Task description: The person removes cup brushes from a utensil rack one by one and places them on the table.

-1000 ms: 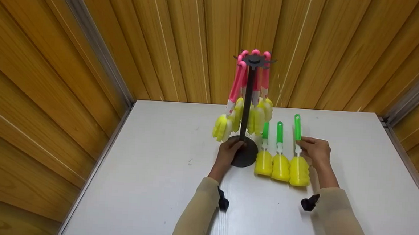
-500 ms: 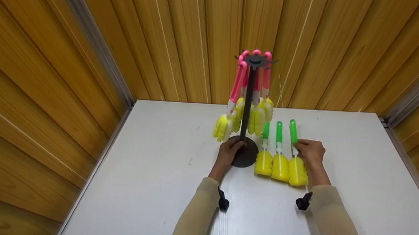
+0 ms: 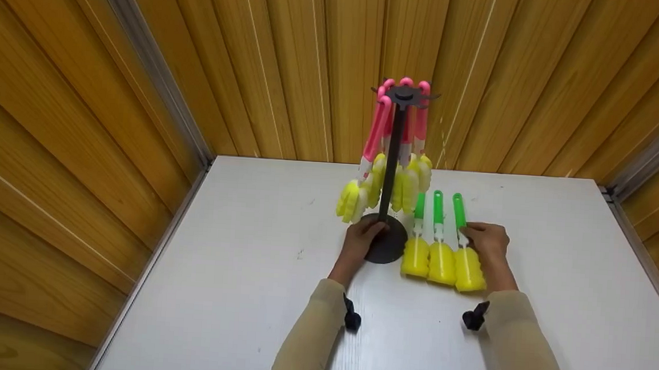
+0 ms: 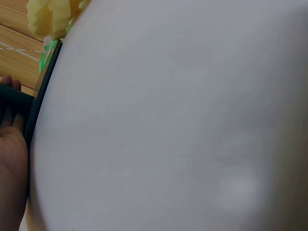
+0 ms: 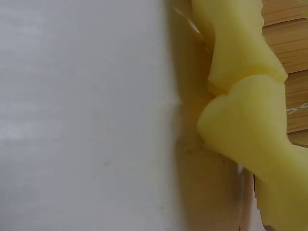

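In the head view my left hand [image 3: 357, 238] holds the foot of a black stand [image 3: 392, 166], by its round base [image 3: 388, 248]. Fingers are bent behind the post in the left wrist view. Pink-handled sponge brushes [image 3: 376, 132], several of them, hang from the stand's top hooks. To its right lie three green-handled sponge brushes with yellow heads: a left brush [image 3: 415, 258], a middle brush [image 3: 442, 263] and a right brush [image 3: 469, 271]. My right hand [image 3: 487, 240] pinches the right brush at its lower handle. Only yellow sponge heads [image 5: 245, 125] show in the right wrist view; that hand is hidden there.
A white table [image 3: 231, 293] carries everything. Wood-look panels [image 3: 291, 68] rise behind its far edge and along both sides, with metal corner posts [image 3: 159, 71]. The stand's hooks and hanging brushes overhang the table between the hands.
My right hand has moved left with the right green brush, bringing its handle nearer the middle one and tilting its top leftward. My left hand stays at the stand's foot.
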A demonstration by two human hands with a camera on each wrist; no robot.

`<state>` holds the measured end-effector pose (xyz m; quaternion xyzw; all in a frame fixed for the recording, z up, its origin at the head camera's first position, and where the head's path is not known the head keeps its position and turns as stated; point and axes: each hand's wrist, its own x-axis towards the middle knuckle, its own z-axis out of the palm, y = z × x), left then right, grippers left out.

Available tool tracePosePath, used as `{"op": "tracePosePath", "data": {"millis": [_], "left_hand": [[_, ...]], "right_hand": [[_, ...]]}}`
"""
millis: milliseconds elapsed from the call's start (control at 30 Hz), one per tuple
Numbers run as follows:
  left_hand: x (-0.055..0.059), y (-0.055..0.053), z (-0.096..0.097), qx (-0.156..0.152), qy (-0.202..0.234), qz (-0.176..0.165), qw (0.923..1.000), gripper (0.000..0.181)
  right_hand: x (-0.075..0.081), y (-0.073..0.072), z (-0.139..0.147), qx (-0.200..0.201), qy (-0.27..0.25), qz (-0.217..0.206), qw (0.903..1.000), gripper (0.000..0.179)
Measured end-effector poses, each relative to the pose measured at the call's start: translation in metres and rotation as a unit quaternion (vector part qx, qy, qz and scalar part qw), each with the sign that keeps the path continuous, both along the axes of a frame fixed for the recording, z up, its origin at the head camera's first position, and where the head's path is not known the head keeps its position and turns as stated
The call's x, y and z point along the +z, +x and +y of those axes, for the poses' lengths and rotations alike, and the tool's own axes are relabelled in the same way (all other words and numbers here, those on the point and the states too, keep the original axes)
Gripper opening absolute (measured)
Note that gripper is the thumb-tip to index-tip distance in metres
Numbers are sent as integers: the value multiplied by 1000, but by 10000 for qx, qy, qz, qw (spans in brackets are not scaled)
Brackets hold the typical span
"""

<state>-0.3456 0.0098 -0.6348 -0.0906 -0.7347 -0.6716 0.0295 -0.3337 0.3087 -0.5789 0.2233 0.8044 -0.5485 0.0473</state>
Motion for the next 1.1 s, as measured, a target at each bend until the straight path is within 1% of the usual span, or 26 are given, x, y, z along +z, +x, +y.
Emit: {"op": "tracePosePath", "data": {"millis": [167, 300, 500, 700, 833, 933, 1100], "left_hand": [[1, 0, 0, -2, -10, -31, 10000, 22], [1, -2, 1, -15, -27, -22, 10000, 22], [1, -1, 1, -22, -47, -11, 10000, 18], [0, -2, -1, -24, -85, -56, 9999, 18], [2, -2, -4, 24, -177, 1, 9998, 19], [2, -3, -3, 38, -131, 42, 9999, 21], [1, 1, 2, 27, 45, -78, 10000, 26]], "right_hand": [[-1, -2, 2, -74, -282, -299, 9991, 46], [0, -4, 4, -44, -392, -474, 9981, 49], [2, -4, 5, 8, -584, -705, 9958, 53], [3, -4, 3, -8, -666, -732, 9951, 53], [2, -6, 1, -85, -879, -732, 9934, 52], [2, -6, 1, -115, -934, -682, 9932, 52], [4, -4, 5, -109, -981, -759, 9922, 53]]}}
